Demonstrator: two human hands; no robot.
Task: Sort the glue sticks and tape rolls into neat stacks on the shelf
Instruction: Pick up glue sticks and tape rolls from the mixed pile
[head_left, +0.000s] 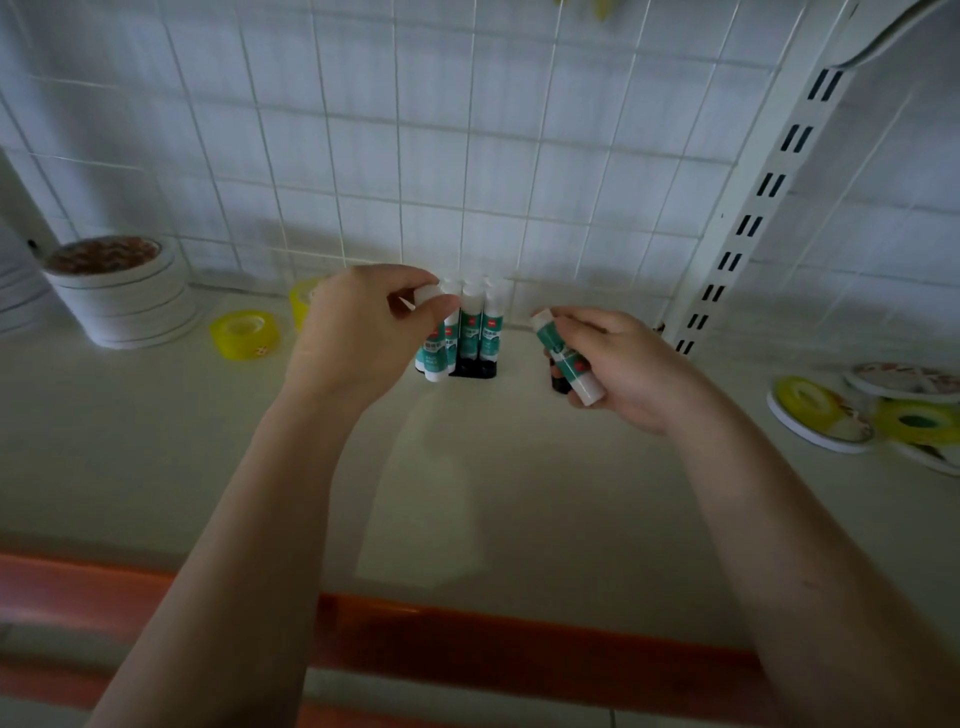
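Glue sticks (475, 325) stand in a bunch at the back of the shelf (467, 467), by the wire grid. L hand (358, 332) pinches one stick's cap there. R hand (618, 364), just right of the bunch, grips another glue stick (563, 356). White tape stack (124, 296) far left; loose tape rolls (883, 415) far right.

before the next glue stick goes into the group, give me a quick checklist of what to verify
1. Left hand pinches the cap of a glue stick at the cluster's left edge: ok.
2. That stick standing upright: not ok, it leans.
3. Standing glue sticks at the back grid upright and together: ok.
4. Right hand grips the next stick: ok.
5. Bare shelf right of the cluster: ok.
6. Loose tape rolls at right stacked: not ok.
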